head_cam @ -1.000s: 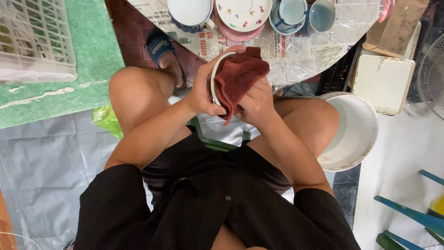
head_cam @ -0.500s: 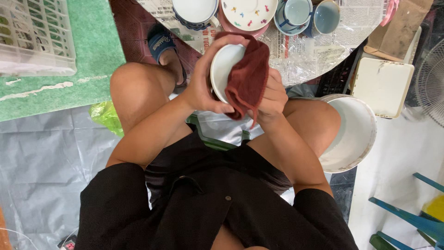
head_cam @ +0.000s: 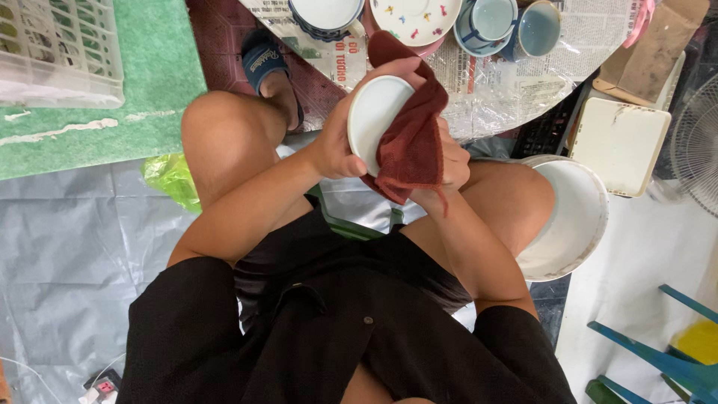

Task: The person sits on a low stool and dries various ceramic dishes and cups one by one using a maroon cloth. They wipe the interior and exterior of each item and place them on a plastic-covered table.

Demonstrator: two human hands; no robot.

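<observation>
While left hand (head_cam: 333,150) grips white saucer (head_cam: 374,120), right hand (head_cam: 449,161), seemingly closed, presses maroon cloth (head_cam: 411,142)

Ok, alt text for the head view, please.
Seen from above, a seated person's left hand holds a small white dish while the right hand wipes it with a dark red cloth. Cups and plates sit on a newspaper-covered table ahead.

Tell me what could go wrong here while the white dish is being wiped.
The left hand grips the white dish only by its rim, above the knees, so it might slip. The dark red cloth covers the right hand, hiding that grip. Cups crowd the table edge close by.
</observation>
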